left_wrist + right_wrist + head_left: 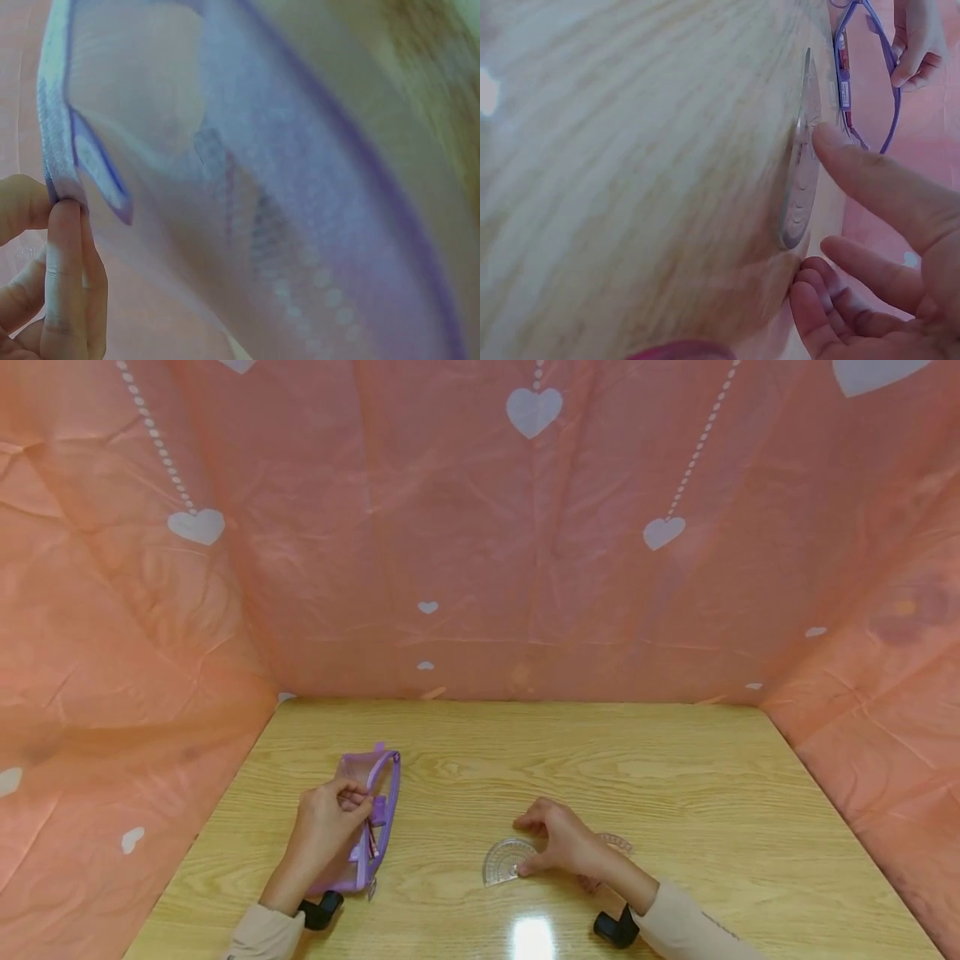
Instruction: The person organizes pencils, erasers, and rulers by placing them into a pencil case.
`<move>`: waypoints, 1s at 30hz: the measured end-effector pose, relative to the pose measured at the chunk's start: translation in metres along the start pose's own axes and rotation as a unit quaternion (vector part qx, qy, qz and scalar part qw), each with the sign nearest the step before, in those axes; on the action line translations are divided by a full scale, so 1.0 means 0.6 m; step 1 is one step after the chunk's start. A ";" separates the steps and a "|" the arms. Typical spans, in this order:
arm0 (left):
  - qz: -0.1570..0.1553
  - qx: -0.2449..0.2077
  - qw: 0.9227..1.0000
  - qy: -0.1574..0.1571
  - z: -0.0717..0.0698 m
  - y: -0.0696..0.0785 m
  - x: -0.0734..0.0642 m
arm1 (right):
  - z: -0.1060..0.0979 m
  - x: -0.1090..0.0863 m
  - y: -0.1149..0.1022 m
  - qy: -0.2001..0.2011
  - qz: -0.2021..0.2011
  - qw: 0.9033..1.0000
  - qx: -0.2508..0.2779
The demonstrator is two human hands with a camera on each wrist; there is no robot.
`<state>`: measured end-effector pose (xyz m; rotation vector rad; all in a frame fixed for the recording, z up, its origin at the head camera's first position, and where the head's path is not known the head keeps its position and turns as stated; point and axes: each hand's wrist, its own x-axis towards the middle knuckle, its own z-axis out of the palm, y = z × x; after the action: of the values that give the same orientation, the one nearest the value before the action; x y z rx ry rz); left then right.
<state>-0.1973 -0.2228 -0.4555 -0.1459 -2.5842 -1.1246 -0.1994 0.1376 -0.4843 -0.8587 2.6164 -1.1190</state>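
Note:
A purple mesh pencil case (360, 860) lies unzipped at the left of the table. My left hand (330, 817) pinches the rim of its opening between thumb and fingers, seen close up in the left wrist view along the zipper edge (56, 150). Inside the case are a purple item (378, 810) and some slim pens or pencils (845, 82). My right hand (558, 839) is at a clear half-round protractor (504, 862) on the table. Its thumb tip is at the protractor's face, and the other fingers are spread beyond the edge.
Partly hidden under my right forearm lies a pinkish transparent protractor (617, 842). The wood-grain table (465, 752) is bounded by pink-orange cloth (480, 568) with white hearts at the back and sides. A glare spot shows near the front of the table.

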 end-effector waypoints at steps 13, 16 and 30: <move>0.000 0.003 1.000 0.001 0.003 0.001 0.001 | 0.006 -0.001 0.008 0.001 -0.019 1.000 -0.001; -0.006 0.004 1.000 -0.001 0.004 0.001 0.001 | 0.008 -0.001 0.009 0.007 -0.025 1.000 0.002; -0.002 -0.004 1.000 -0.003 0.008 0.001 0.004 | 0.010 -0.003 0.002 0.020 -0.006 0.999 0.036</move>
<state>-0.2005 -0.2191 -0.4573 -0.1455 -2.5872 -1.1372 -0.1965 0.1359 -0.4895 -0.8471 2.5883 -1.2397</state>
